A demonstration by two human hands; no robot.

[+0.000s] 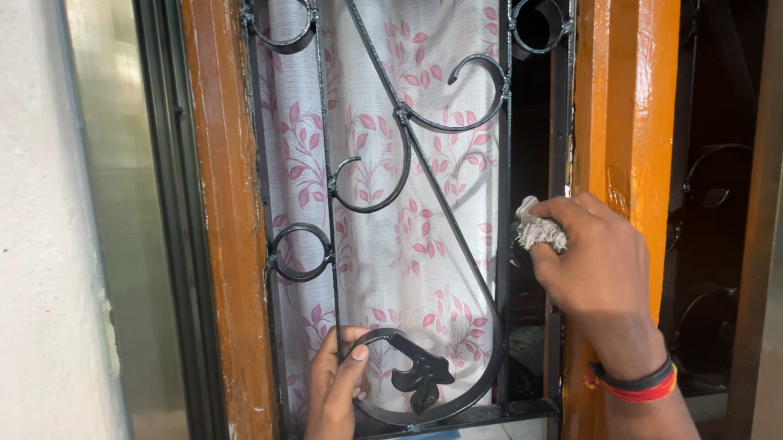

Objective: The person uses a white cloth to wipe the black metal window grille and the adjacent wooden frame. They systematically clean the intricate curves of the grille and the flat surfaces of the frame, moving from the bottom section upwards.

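Note:
A black wrought-iron window grille with scrolls and rings fills the opening between orange-brown wooden frame posts. My left hand grips the lower curved scroll of the grille near the bottom. My right hand is closed on a small frayed whitish cloth, which it presses against the grille's right vertical bar beside the wooden post. A red and black band sits on my right wrist.
A white curtain with pink leaf print hangs behind the grille. A white wall and a glass pane in a dark frame lie left. Another dark grille panel shows on the right.

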